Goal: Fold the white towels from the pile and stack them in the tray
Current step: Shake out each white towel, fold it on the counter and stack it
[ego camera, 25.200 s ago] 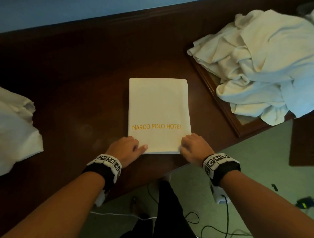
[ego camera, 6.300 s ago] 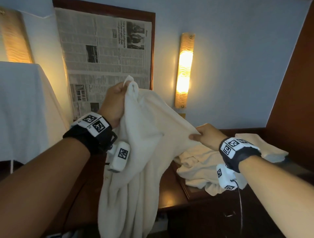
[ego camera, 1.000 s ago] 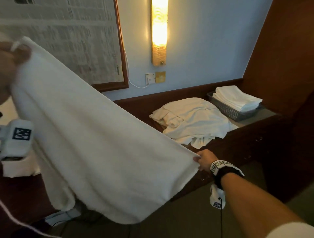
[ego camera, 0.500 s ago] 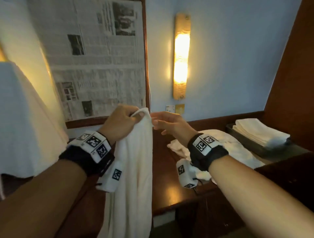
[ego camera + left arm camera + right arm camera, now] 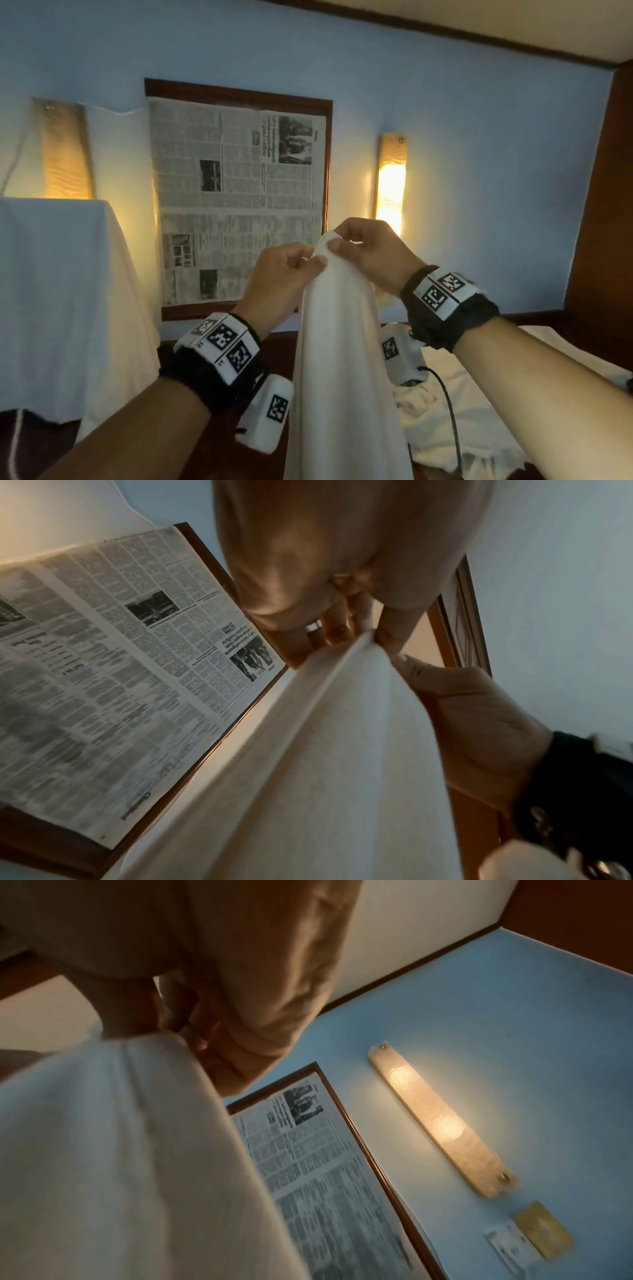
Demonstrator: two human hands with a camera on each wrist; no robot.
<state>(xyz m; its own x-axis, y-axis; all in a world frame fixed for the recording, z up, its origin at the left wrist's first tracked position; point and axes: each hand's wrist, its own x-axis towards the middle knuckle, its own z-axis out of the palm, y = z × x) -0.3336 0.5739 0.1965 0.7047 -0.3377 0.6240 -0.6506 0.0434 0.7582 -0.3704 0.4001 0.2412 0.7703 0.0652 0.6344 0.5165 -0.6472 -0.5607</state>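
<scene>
Both hands are raised in front of the wall, pinching the top of one white towel [image 5: 342, 359] where its upper corners meet. The left hand [image 5: 284, 270] grips it between thumb and curled fingers; the right hand [image 5: 370, 253] pinches the same bunched top from the other side, knuckles touching cloth. The towel hangs doubled below them, limp, in long soft folds, its lower end out of view. It reads as light, thick and floppy: it will sag wherever unsupported and keeps no crease unaided. Corners and hemmed edges are judged the best holds, since mid-cloth grips would bunch it. The pile [image 5: 472, 411] lies on the dark bench [image 5: 281, 346] below the right wrist. The tray is out of view.
</scene>
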